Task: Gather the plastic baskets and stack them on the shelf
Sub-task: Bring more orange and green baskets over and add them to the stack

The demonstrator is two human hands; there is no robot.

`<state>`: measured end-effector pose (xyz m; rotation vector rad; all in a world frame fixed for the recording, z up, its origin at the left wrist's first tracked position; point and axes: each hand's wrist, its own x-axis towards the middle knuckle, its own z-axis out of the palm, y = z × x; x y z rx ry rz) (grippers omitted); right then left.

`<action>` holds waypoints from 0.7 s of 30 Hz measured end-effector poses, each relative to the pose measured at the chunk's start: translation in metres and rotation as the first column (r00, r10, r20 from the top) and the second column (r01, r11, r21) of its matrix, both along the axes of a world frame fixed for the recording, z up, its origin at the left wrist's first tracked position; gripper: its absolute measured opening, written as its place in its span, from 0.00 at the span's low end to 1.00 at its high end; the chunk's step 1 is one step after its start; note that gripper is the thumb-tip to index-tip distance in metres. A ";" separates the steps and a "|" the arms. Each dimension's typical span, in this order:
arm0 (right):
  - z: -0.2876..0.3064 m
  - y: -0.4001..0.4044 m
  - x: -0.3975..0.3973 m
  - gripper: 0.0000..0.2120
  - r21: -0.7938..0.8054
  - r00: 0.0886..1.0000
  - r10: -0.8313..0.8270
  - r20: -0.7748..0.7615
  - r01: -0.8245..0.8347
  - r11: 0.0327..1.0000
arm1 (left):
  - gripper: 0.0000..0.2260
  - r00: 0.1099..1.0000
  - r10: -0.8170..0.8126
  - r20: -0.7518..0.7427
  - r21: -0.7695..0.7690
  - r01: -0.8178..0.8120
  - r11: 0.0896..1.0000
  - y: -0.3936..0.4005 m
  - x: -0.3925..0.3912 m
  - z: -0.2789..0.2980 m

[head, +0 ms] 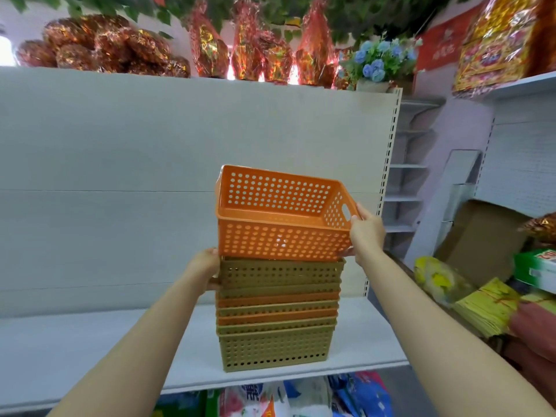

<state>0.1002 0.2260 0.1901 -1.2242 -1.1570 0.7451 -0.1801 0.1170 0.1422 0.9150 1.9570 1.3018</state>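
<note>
Item: orange basket (282, 218), perforated, tilted, its open top turned toward me. It is held above the stack (278, 314), with its lower right corner just over the stack's top rim.

Right hand (365, 233): my fingers (359, 213) are clamped on the basket's right end wall beside the handle slot, thumb under the bottom corner.

Left hand (206, 267): it is pressed against the left side of the stack's top tan basket; whether the fingers close on it I cannot tell, as they are hidden behind.

Stack: nested tan and orange baskets, standing near the front edge of the white shelf (75, 341), toward its right end.

Open room: bare shelf to the left of the stack, a plain back panel (150, 176) behind and a narrow strip to the right before the slotted upright (386, 188).
</note>
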 end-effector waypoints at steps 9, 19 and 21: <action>-0.013 0.006 -0.020 0.20 -0.053 0.980 0.003 0.198 0.008 0.999 | 0.21 0.964 -0.249 0.093 0.466 0.179 0.867 -0.020 0.014 0.024; -0.077 0.014 -0.011 0.18 -0.146 0.909 0.198 0.367 -0.154 0.977 | 0.18 0.961 -0.236 -0.143 0.252 0.266 0.930 -0.002 0.006 -0.043; -0.093 0.009 -0.012 0.20 -0.123 0.938 0.214 0.273 -0.187 0.975 | 0.21 0.968 -0.223 -0.118 0.258 0.247 0.934 -0.003 0.006 -0.048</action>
